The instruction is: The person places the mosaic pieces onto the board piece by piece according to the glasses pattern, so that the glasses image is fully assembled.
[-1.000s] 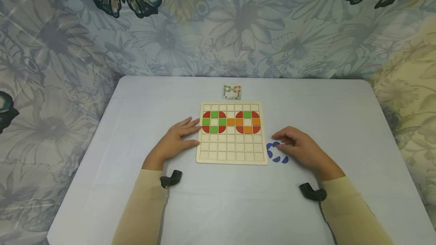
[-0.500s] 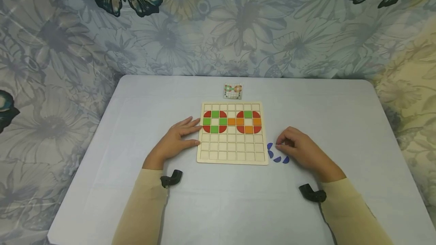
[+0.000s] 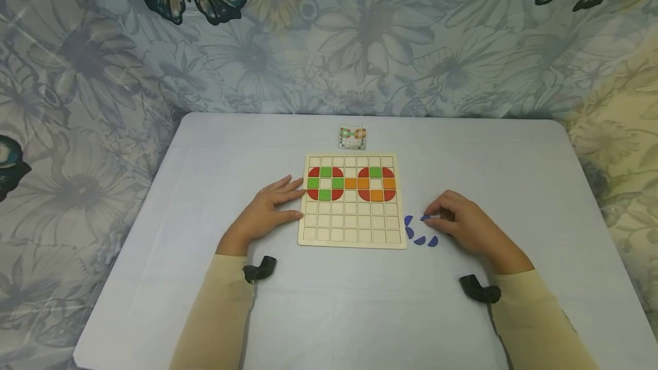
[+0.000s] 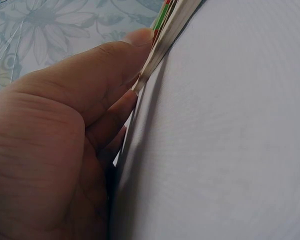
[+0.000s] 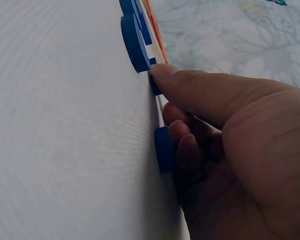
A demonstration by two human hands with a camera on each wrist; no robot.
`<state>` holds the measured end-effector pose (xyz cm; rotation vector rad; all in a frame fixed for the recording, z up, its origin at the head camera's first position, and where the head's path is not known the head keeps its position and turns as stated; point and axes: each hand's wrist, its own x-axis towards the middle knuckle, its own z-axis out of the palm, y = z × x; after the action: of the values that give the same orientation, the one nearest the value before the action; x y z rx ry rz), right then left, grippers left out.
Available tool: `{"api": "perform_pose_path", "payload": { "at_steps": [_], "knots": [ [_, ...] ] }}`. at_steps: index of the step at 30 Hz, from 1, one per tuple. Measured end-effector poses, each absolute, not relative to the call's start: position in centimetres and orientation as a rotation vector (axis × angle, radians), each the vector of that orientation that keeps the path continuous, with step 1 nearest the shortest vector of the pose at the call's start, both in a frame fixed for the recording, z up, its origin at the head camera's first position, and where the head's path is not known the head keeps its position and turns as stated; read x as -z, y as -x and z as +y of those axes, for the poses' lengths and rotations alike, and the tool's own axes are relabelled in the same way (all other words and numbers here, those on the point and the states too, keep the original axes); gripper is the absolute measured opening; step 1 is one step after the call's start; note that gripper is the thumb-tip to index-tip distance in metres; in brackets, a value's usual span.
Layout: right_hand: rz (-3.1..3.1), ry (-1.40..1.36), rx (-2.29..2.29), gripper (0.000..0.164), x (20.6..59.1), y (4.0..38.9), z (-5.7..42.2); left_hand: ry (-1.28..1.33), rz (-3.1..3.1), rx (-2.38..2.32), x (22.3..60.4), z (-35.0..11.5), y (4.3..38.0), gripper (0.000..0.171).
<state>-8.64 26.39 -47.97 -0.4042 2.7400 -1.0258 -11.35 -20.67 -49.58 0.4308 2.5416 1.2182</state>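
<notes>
My left hand (image 3: 263, 211) rests at the left edge of a square wooden grid board (image 3: 352, 236), fingers spread and fairly straight. In the left wrist view, the thumb (image 4: 112, 65) touches the board's edge. Red, green and orange tiles form two rings on the board, with an orange tile (image 3: 350, 183) between them. Right of the board, my right hand (image 3: 461, 222) pinches a small blue rounded tile (image 3: 425, 217) between thumb and fingertips. Several more blue tiles (image 3: 419, 240) lie near it. The right wrist view shows one blue tile (image 5: 163, 150) close by the curled fingers.
A small pattern card (image 3: 352, 137) lies behind the board, showing similar colored shapes. White cloth covers the table (image 3: 329, 301). A flowered curtain (image 3: 288, 67) hangs behind it. Each wrist carries a black camera mount (image 3: 260, 269).
My right hand has drawn slightly right, away from the board, with a blue tile now showing at its fingertips. My left hand keeps its place on the board's edge.
</notes>
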Motion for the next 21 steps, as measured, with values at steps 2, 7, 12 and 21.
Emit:
{"api": "perform_pose_path", "payload": {
  "at_steps": [2, 7, 12, 21],
  "knots": [
    [2.737, 0.405, 1.037, 0.010, 47.96, 8.63, 26.40, -0.431, 2.539, -1.223, 49.56, -20.65, 11.35, 0.065],
    [2.730, 0.405, 1.055, 0.011, 47.82, 8.60, 26.33, -0.425, 2.538, -1.225, 49.62, -20.66, 11.35, 0.064],
    [2.712, 0.367, 1.034, 0.010, 47.69, 8.64, 26.10, -0.423, 2.540, -1.227, 49.68, -20.70, 11.34, 0.064],
    [2.746, 0.339, 1.025, 0.016, 47.97, 8.37, 26.04, -0.429, 2.531, -1.240, 49.79, -20.75, 11.39, 0.064]
  ]
}}
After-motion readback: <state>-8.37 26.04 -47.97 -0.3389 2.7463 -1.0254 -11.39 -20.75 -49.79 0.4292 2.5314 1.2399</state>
